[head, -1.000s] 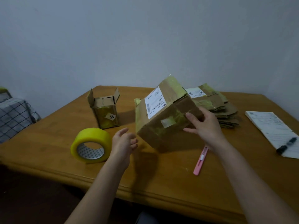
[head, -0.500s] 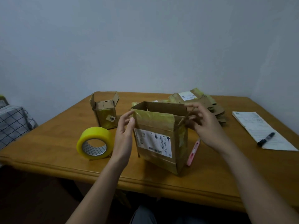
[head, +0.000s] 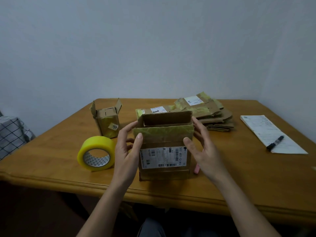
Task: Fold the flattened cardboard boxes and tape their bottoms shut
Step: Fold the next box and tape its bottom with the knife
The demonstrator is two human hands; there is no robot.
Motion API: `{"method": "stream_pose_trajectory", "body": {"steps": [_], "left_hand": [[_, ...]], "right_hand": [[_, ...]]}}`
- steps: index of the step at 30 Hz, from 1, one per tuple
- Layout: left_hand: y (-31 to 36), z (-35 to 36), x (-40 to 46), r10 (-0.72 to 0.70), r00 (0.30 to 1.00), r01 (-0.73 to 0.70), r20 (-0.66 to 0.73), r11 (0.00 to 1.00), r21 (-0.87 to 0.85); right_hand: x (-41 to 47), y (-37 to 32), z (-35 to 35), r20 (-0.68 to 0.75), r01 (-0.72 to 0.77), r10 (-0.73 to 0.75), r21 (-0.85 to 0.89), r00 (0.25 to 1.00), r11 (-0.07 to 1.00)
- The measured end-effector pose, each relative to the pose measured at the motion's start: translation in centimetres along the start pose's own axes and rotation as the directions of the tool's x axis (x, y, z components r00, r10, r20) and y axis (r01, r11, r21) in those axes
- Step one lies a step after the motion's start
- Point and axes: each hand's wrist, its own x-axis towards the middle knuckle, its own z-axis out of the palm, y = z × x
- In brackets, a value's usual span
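An opened cardboard box (head: 164, 156) stands upright near the front edge of the wooden table (head: 51, 159). Its top is open, its shipping label faces me, and yellow tape covers its front flap. My left hand (head: 126, 151) grips its left front corner, thumb on the front face and fingers round the side. My right hand (head: 205, 151) grips the right corner the same way. A roll of yellow tape (head: 95, 153) stands on edge just left of my left hand. Flattened boxes (head: 205, 110) lie stacked behind the box.
A small folded box (head: 107, 122) with raised flaps stands at the back left. A pink cutter (head: 196, 168) pokes out by the box's right bottom corner. A paper pad (head: 266, 132) with a black marker (head: 275, 142) lies at the right. A checked cloth (head: 12, 135) sits off the table's left.
The box went from tilted on its edge to standing upright, open side up, and turned square to me. My left hand came onto its left side; both hands now hold its corners.
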Motion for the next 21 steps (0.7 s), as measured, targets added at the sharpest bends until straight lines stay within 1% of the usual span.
{"method": "stream_pose_trajectory", "body": {"steps": [5,8,10,12,15,17,19,21], "left_hand": [[0.2,-0.4,0.6,0.069,0.996,-0.074,0.059,0.994,0.086],[0.0,-0.7,1.0,0.086,0.993,-0.093,0.085,0.992,0.085],[-0.4,-0.9,1.0,0.087,0.991,-0.102,0.101,0.984,0.148],[-0.8,-0.9,0.9,0.057,0.994,-0.073,0.091,0.979,0.189],[-1.0,-0.8,0.7,0.038,0.999,-0.04,0.019,0.993,0.115],[-1.0,-0.6,0.9,-0.015,1.0,0.016,-0.028,0.998,0.053],[-1.2,-0.6,1.2,-0.083,0.995,0.085,-0.055,0.996,0.041],[-1.4,-0.9,1.8,-0.129,0.991,0.13,-0.022,0.989,0.072]], "right_hand": [[0.8,0.4,-0.4,0.026,0.015,-0.012,-0.089,1.0,0.996],[1.2,0.7,0.0,0.049,0.023,-0.019,-0.074,0.999,0.997],[1.4,1.0,0.3,0.026,0.008,-0.007,-0.056,1.0,0.998],[1.4,1.2,0.5,-0.013,0.015,-0.015,-0.031,1.0,0.999],[1.5,1.0,0.7,-0.081,0.001,0.004,0.063,0.997,0.998],[1.7,1.0,0.7,-0.083,-0.052,0.06,0.098,0.995,0.994],[2.2,1.0,0.6,-0.076,-0.119,0.125,0.072,0.989,0.99],[2.9,0.6,0.2,-0.028,-0.192,0.193,0.047,0.981,0.98]]}}
